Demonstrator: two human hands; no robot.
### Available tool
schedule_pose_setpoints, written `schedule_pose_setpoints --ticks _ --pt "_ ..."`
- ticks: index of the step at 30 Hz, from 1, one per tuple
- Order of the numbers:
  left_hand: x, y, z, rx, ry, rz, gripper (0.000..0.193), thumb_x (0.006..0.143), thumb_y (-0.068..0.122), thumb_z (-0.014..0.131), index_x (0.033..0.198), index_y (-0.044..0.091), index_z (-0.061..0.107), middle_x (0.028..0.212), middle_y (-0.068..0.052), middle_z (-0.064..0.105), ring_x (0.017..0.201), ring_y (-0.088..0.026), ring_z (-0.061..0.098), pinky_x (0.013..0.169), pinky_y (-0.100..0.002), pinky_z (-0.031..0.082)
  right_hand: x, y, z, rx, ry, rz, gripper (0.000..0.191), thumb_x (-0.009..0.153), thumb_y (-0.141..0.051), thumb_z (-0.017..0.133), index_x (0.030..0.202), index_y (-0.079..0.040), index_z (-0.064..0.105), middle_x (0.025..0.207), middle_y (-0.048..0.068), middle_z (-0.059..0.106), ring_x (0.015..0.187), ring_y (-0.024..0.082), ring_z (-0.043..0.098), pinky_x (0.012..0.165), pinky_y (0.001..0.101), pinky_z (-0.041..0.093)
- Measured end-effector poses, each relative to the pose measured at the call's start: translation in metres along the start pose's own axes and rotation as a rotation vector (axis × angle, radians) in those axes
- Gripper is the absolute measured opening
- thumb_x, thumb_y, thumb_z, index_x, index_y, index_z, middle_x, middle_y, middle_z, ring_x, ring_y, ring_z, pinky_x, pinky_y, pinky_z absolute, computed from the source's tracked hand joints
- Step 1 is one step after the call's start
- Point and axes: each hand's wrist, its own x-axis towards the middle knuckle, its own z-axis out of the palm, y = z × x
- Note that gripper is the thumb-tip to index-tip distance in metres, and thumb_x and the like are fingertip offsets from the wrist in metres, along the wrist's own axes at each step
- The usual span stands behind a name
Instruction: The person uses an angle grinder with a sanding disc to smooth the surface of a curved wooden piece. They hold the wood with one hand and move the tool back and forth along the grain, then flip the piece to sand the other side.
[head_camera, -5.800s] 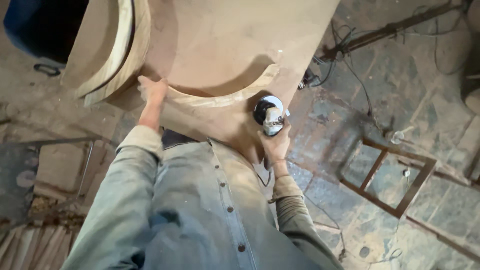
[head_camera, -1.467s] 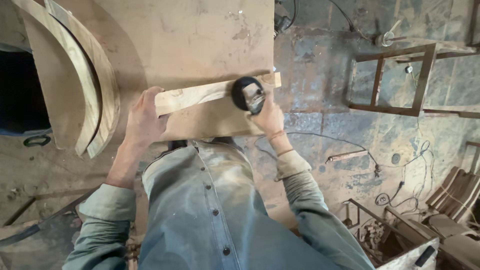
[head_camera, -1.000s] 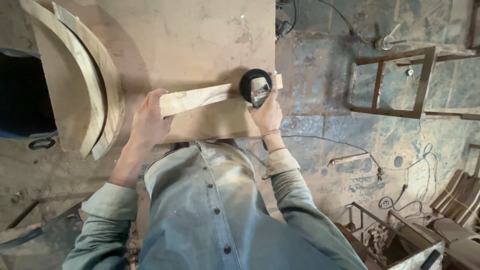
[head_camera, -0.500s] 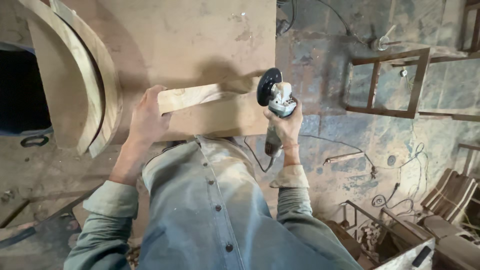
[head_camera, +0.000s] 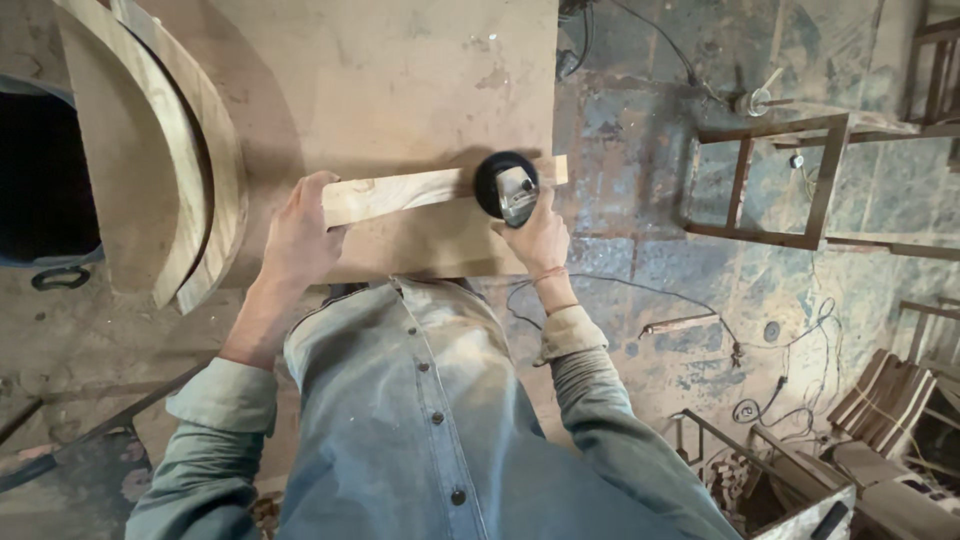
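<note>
Half a second back my right hand had the angle grinder lifted clear, off past the right end of the wood strip; now I have it back down, its black disc sitting on the strip near that end. From the head camera, I see the right hand closed around the grinder's body, fingers wrapped under the grey housing, with the disc just ahead of the knuckles. My left hand has barely shifted: it is clamped over the strip's left end, thumb and fingers curled onto the pale wood, pressing it to the counter. The strip runs between my two hands, tilted slightly upward toward the right one, and lies along the near edge of the brown board that forms the counter top. Well to the left of my left hand, two curved wooden pieces lean on edge beside a dark opening. To the right of my right hand, down on the stone floor, stands a wooden frame, and a thin cable trails from below my right wrist across the floor.
</note>
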Motion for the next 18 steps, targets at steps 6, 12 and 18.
schedule_pose_setpoints --ticks 6,12,18 --pt "-0.0027 -0.0002 -0.0007 -0.003 0.02 0.014 0.059 0.081 0.004 0.08 0.132 0.002 0.051 0.123 -0.024 0.064 0.11 -0.046 0.064 0.088 -0.05 0.053 -0.0037 0.0035 0.002 0.115 0.043 -0.005 0.088 0.062 -0.044 0.096 0.124 -0.007 0.046 0.095 0.027 0.073 0.09 0.05 0.069 0.077 0.0558 0.055" --pt "-0.0026 0.0004 0.0002 0.004 0.036 0.042 0.058 0.081 0.002 0.079 0.132 0.002 0.051 0.121 -0.024 0.064 0.109 -0.046 0.064 0.088 -0.05 0.054 -0.0056 0.0042 0.0038 0.047 0.005 -0.062 0.089 0.065 -0.04 0.093 0.132 -0.006 0.044 0.095 0.027 0.073 0.089 0.049 0.07 0.076 0.0565 0.055" --pt "-0.0035 0.0032 -0.0013 -0.006 0.04 0.007 0.056 0.083 0.003 0.078 0.132 0.003 0.051 0.122 -0.024 0.065 0.106 -0.046 0.065 0.085 -0.05 0.053 -0.0013 -0.0053 0.0009 0.073 0.005 0.043 0.094 0.063 -0.046 0.095 0.13 -0.002 0.045 0.094 0.028 0.073 0.092 0.049 0.07 0.079 0.0545 0.056"
